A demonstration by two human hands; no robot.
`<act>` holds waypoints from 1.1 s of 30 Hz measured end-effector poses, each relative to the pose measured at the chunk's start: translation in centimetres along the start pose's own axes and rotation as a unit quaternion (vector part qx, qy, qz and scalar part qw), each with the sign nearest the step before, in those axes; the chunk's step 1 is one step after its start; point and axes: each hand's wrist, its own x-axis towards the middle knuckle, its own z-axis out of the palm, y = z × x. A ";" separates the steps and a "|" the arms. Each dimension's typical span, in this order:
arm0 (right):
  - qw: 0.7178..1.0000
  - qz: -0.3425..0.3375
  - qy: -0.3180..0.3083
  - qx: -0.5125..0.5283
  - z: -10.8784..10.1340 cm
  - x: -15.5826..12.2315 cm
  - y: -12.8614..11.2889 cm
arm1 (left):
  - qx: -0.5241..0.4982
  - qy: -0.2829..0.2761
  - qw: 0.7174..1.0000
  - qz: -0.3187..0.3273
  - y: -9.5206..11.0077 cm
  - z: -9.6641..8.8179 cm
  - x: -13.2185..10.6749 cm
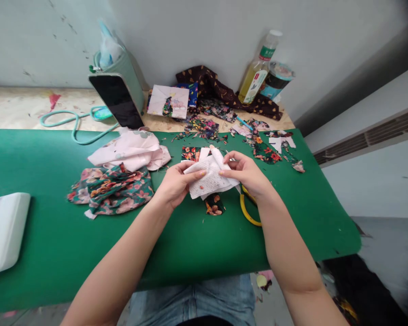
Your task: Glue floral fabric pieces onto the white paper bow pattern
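Note:
My left hand [175, 183] and my right hand [246, 174] are both closed on a piece of white patterned fabric [209, 181], held just above the green mat [197, 244]. The left thumb lies across the cloth's top edge, and the right fingers pinch its upper right part. A small dark floral scrap [214, 204] lies under the cloth on the mat. Yellow-handled scissors [248, 213] lie on the mat beneath my right wrist, partly hidden.
Floral and pink fabric pile [117, 179] at left. Fabric scraps [268, 151] at right and back. A phone [117, 100] leans on a teal holder, with a teal cable [75, 122]. A bottle [258, 68] and a jar [277, 79] at the wall. White box [3, 231] far left.

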 end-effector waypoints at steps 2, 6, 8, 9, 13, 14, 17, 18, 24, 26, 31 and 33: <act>1.000 0.021 0.009 0.012 -0.2 0.0 -0.2 | -0.009 0.005 1.000 -0.003 0.1 0.0 0.0; 0.999 0.040 0.028 0.023 -0.3 -0.1 -0.7 | -0.017 0.009 1.000 0.014 0.6 -0.2 -0.1; 0.999 0.033 0.033 0.021 -0.4 -0.2 -0.9 | -0.011 0.009 1.000 0.024 0.9 -0.3 -0.1; 0.999 0.026 0.031 0.017 -0.4 -0.2 -0.9 | -0.005 0.008 1.000 0.027 1.1 -0.4 -0.1; 1.000 -0.005 0.011 -0.004 -0.6 -0.2 -0.6 | 0.026 -0.032 0.999 0.024 1.8 -0.9 -0.2; 1.000 -0.012 0.008 -0.007 -0.6 -0.1 -0.6 | 0.034 -0.043 0.998 0.017 1.9 -1.0 -0.2; 0.999 -0.028 0.009 -0.021 -0.7 0.0 -0.4 | 0.054 -0.051 0.997 -0.011 1.8 -1.2 -0.1; 0.999 -0.031 0.010 -0.026 -0.7 0.0 -0.4 | 0.064 -0.044 0.997 -0.014 1.7 -1.2 -0.1; 0.999 -0.040 0.016 -0.029 -0.9 -0.2 -0.6 | 0.117 -0.007 0.991 0.070 1.2 -1.4 0.4; 0.999 -0.046 0.009 -0.025 -1.0 -0.2 -0.5 | 0.114 0.000 0.989 0.092 1.3 -1.5 0.5; 0.998 -0.052 -0.011 -0.027 -1.1 -0.1 -0.4 | 0.107 -0.016 0.990 0.092 2.1 -1.9 0.3; 0.998 -0.049 -0.022 -0.019 -1.1 -0.2 -0.4 | 0.108 -0.044 0.990 0.080 2.3 -2.0 0.2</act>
